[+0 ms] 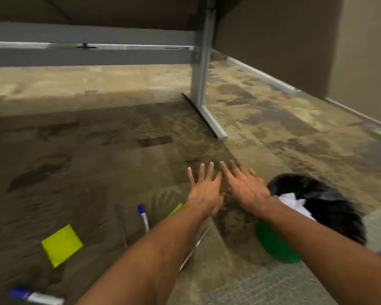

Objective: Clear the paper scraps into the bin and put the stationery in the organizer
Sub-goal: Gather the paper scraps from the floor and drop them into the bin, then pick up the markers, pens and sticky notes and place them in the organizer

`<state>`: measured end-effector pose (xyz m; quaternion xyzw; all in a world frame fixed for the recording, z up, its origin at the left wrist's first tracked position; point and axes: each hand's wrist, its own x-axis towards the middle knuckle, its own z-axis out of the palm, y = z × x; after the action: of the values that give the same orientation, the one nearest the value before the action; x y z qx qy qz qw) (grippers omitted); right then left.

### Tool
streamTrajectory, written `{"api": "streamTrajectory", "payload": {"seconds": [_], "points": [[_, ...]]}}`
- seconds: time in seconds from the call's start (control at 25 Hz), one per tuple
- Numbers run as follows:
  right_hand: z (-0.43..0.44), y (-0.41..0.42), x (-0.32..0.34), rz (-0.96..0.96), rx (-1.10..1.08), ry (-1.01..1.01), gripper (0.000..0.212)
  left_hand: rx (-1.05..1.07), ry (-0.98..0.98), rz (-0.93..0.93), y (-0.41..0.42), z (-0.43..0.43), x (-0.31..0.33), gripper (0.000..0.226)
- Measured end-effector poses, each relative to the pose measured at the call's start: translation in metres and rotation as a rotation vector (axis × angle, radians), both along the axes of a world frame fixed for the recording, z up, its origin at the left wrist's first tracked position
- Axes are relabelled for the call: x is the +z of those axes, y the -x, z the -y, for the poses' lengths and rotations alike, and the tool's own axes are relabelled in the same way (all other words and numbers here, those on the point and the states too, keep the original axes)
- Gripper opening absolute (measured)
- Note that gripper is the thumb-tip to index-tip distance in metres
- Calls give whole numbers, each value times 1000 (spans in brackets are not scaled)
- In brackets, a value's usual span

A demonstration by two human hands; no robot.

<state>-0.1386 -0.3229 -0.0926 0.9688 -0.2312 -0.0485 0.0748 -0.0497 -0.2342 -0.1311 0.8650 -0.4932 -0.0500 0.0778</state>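
Both arms reach forward over the carpet. My left hand and my right hand are flat, fingers spread, holding nothing, side by side. To the right stands a green bin with a black liner; white paper scraps lie inside it under my right forearm. On the floor lie a yellow sticky-note pad, a blue-capped marker, a second blue-capped marker at the bottom left, a green item partly hidden by my left wrist, and a thin grey stick. The view is blurred.
A grey metal desk leg and its foot stand ahead, with a crossbar to the left. A wall with a baseboard runs along the right. A long thin pale rod lies under my left forearm.
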Motion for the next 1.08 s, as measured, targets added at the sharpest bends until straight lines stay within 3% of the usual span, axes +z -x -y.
{"api": "streamTrajectory", "payload": {"seconds": [0.32,0.56,1.08], "points": [[-104,-103,-92,-41,248,-133,77,395,-105,-43,-86,-166,-80,70],[-170,-143,-136,-69,372,-223,61,519,-206,-52,-94,-264,-116,72],[-241,-159,-168,-151,422,-323,45,710,-212,-179,-84,-355,-143,63]]}}
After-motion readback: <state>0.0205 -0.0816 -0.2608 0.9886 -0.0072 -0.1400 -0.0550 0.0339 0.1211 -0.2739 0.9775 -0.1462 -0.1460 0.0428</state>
